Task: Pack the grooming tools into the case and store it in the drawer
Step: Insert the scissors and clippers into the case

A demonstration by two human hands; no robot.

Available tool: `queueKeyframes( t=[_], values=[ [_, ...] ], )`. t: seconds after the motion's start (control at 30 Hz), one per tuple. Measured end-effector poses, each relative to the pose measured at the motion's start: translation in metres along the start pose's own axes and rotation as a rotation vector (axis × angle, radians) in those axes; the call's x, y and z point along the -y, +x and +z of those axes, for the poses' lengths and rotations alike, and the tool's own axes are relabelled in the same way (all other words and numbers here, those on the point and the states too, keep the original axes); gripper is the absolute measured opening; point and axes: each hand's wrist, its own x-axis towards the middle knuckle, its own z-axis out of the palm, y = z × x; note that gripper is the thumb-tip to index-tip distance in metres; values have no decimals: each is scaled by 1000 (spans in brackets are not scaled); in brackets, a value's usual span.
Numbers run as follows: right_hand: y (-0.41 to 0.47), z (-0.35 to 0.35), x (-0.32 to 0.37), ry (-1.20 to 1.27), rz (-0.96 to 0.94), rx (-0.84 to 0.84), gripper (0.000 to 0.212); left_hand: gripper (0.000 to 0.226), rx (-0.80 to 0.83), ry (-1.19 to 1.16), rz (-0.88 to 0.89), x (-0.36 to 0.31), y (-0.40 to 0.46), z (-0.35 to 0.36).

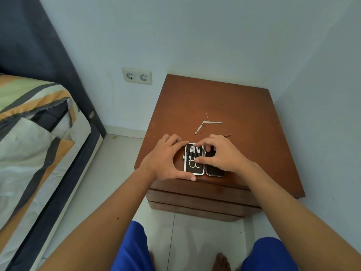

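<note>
- The case [203, 160] lies open and flat near the front edge of the brown nightstand [244, 106], just below the middle of the frame.
- Its left half holds small metal tools under straps, with the loops of scissors [193, 164] showing near the lower end; the right half is a dark, plain panel.
- The left hand [166, 159] cups the case's left side, fingers along the top edge and thumb [185, 176] curled round the lower left corner, steadying it with a loose hold.
- The right hand [220, 153] rests over the right half, its fingertips [197, 145] pinched at the tools in the upper part of the left half; whether it actually grips one I cannot tell.
- Above the hands, towards the centre of the tabletop, two slim metal tools [207, 125] lie loose, touching in a bent line, with a thin pin across them.
- Another thin tool [227, 135] peeks out just behind the right hand.
- The closed drawer fronts [195, 198] sit below the tabletop.
- A bed [39, 133] fills the left of the frame, and a double wall socket [136, 76] sits left of the nightstand.
</note>
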Motion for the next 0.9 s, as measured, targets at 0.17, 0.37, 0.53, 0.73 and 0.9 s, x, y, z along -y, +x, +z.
queueKeyframes(
  t=[0.17, 0.37, 0.53, 0.73, 0.9],
  values=[
    [1, -1, 1, -7, -13, 17, 62, 128, -9, -6, 3, 0, 0, 0],
    [1, -3, 1, -33, -26, 39, 56, 126, -22, -10, 14, 0, 0, 1],
    [1, -1, 0, -25, -22, 31, 57, 125, -21, -6, 15, 0, 0, 0],
    [-9, 1, 0, -30, -42, -51, 52, 126, 0, -6, -6, 0, 0, 0],
    [-12, 2, -1, -27, -26, -61, 60, 126, -8, -3, -3, -1, -1, 0]
  ],
)
